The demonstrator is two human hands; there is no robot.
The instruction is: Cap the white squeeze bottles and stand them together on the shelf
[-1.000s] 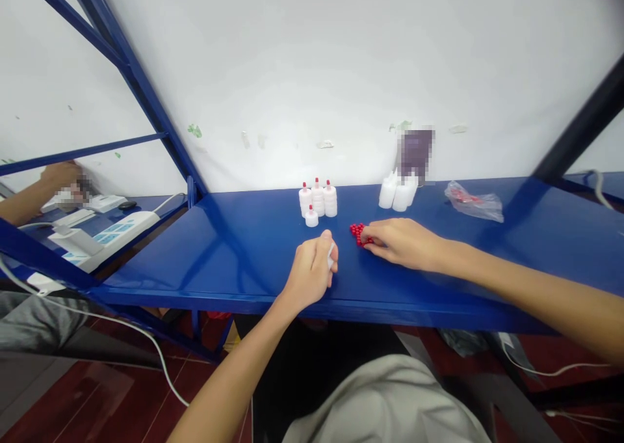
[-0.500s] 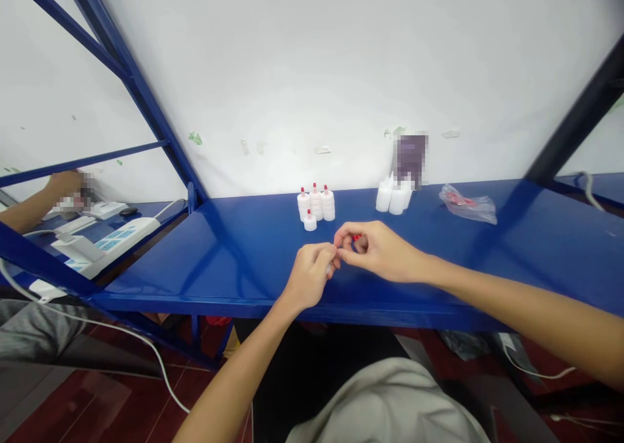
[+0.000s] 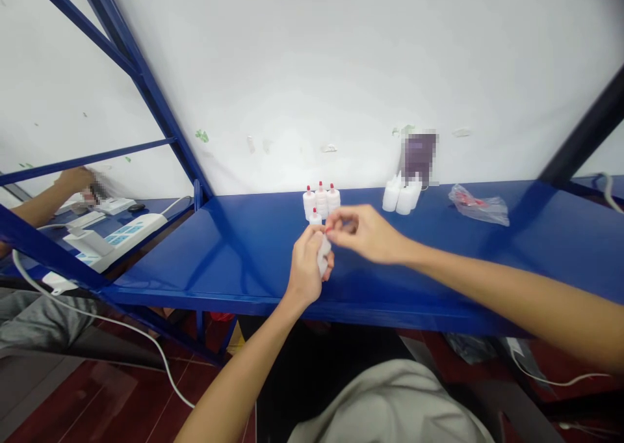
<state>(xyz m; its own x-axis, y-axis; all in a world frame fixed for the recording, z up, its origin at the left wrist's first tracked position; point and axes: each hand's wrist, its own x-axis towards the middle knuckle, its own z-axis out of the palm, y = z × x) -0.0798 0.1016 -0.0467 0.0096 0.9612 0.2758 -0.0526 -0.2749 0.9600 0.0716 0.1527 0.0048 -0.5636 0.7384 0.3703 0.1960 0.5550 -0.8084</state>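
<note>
My left hand (image 3: 306, 264) is closed around a small white squeeze bottle (image 3: 323, 255), held tilted above the table's near part. At the bottle's top, my right hand (image 3: 368, 235) pinches a small red cap (image 3: 328, 229) between thumb and fingertips. Whether the cap sits on the nozzle or just beside it is hidden by the fingers. Just beyond my hands stands a red-tipped white bottle (image 3: 315, 218), partly covered by my left hand. Behind it, a cluster of red-tipped bottles (image 3: 320, 202) stands upright.
White bottles without red tips (image 3: 403, 199) stand at the back right. A clear plastic bag (image 3: 480, 209) with red pieces lies farther right on the blue table (image 3: 234, 254). Left are a blue frame post (image 3: 160, 111), a power strip (image 3: 129, 235) and another person's arm (image 3: 46, 199).
Both hands have moved slightly up, and the bottle in my left hand shows more. A red cap now shows at my right fingertips; earlier, red showed inside my curled right fingers.
</note>
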